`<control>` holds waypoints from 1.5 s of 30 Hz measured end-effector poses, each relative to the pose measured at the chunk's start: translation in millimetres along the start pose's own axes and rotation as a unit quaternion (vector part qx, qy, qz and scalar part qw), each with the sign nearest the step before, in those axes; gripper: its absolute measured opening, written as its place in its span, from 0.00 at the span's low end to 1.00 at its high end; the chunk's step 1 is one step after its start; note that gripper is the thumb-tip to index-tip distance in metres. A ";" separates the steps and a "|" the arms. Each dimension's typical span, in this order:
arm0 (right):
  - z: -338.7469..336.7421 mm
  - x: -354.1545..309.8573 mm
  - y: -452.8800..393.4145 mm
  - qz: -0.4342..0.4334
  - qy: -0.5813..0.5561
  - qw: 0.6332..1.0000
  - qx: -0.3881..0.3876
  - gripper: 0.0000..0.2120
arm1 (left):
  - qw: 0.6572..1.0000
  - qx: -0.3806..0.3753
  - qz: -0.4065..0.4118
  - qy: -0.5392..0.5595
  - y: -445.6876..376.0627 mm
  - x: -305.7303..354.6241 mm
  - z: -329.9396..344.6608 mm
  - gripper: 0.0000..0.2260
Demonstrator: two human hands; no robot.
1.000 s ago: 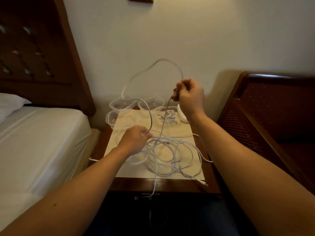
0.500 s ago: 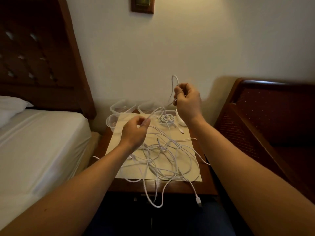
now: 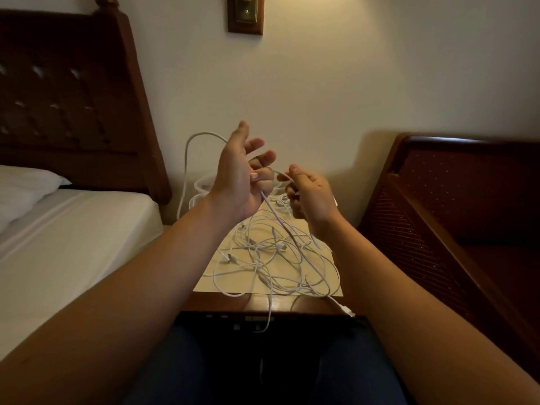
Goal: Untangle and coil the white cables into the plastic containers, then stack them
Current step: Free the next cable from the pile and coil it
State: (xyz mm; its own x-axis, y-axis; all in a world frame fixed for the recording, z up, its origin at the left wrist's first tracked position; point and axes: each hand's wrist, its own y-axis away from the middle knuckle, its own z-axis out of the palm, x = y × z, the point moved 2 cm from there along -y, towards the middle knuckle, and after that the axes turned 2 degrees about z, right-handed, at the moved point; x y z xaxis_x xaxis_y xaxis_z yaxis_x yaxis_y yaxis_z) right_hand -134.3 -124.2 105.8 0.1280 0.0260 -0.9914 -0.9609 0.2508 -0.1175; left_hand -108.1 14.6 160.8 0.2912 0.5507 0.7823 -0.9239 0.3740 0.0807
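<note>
The plastic containers (image 3: 201, 185) at the table's (image 3: 309, 306) far edge are mostly hidden behind the raised hands; their number cannot be told. The left hand (image 3: 238, 182) pinches one white cable (image 3: 274, 213) under its thumb, other fingers spread. The right hand (image 3: 309, 197) curls round the same cable. The tangled cables (image 3: 274, 258) lie on a pale mat (image 3: 209, 280), one plug (image 3: 347, 311) hanging over the near edge. A bed (image 3: 67, 238) stands left, a dark wooden chair (image 3: 455, 217) right.

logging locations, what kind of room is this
Probably a hotel or guest bedroom: a made bed with a carved wooden headboard, a bedside table between two beds, and a wall switch plate.
</note>
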 end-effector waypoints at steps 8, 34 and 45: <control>1.0 8.6 44.2 0.074 0.019 0.997 -0.005 0.12 | 0.973 0.006 -0.221 -0.072 35.8 -11.2 -5.7 0.24; 1.3 34.2 162.1 0.101 0.267 0.954 -0.090 0.16 | 0.945 -0.088 -0.302 -0.089 158.0 22.7 -20.5 0.25; -2.1 83.5 170.6 0.154 0.314 0.930 -0.112 0.18 | 0.978 0.034 -0.131 -0.158 131.2 -1.0 -54.2 0.20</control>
State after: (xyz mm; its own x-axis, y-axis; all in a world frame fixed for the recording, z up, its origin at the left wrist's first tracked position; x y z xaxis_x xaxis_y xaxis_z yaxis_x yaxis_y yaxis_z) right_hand -288.0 -81.4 2.8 -0.2624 -0.5251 -0.8096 -0.9645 0.1156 0.2376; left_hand -216.1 103.6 137.1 0.4387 0.1815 0.8801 -0.8458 0.4143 0.3361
